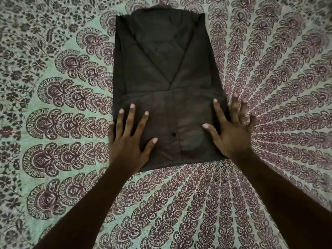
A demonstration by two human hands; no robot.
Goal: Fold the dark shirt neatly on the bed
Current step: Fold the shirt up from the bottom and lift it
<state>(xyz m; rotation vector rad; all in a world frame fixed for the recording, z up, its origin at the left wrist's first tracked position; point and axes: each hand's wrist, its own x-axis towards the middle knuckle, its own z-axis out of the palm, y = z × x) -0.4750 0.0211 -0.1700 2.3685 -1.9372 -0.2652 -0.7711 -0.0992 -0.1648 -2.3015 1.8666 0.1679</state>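
Note:
The dark shirt (161, 72) lies flat on the bed as a long narrow rectangle, its sides and sleeves folded inward so they meet in a V near the middle. A small dark button shows near its lower end. My left hand (129, 141) rests palm down with fingers spread on the shirt's lower left corner, partly over the edge. My right hand (231, 133) lies flat with fingers spread on the lower right edge, half on the shirt and half on the bedspread. Neither hand grips the cloth.
The bedspread (53, 123) is pale green with a dense maroon paisley and peacock-feather print and fills the whole view around the shirt. Both forearms reach in from the bottom of the frame.

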